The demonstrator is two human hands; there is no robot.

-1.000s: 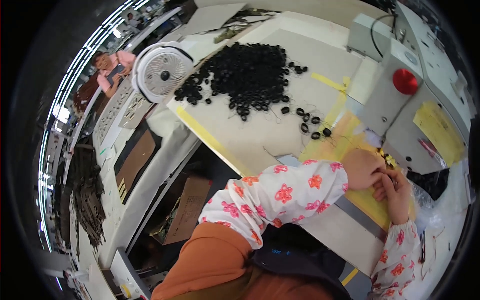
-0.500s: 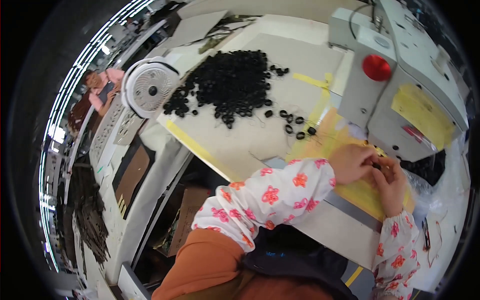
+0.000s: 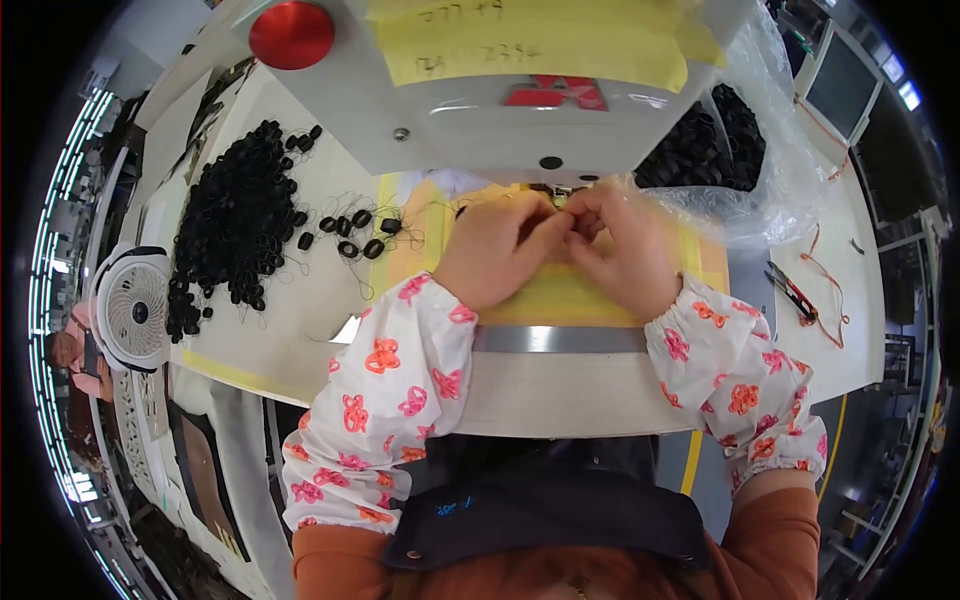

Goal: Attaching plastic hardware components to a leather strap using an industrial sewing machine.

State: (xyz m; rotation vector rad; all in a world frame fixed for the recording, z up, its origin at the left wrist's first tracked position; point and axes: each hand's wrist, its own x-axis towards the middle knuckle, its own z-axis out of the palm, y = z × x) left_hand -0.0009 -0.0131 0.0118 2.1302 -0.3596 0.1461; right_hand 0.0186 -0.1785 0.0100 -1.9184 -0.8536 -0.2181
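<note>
My left hand (image 3: 497, 247) and my right hand (image 3: 627, 252) meet just below the head of a sewing machine (image 3: 480, 120). Both have their thumbs and fingers pinched together, tip to tip, and what lies between them is too small and covered to make out. Beneath them is a yellow-taped work surface (image 3: 540, 302) with a metal strip (image 3: 560, 339) along its near edge. Left of my left hand lie several small black loops (image 3: 347, 249) with loose thread tails. Farther left spreads a large heap of the same black loops (image 3: 235, 215).
A clear plastic bag (image 3: 790, 190) of black strap pieces (image 3: 705, 140) stands right of the machine. Thread snips (image 3: 792, 292) and an orange cord (image 3: 828, 300) lie on the table at right. A white fan (image 3: 138, 310) stands at left, with a person (image 3: 80, 345) beyond it.
My view has swung to the right, bringing the machine to the middle and the plastic bag into fuller view. Both hands remain together beside the machine; the black piece glimpsed between the fingers is now hidden.
</note>
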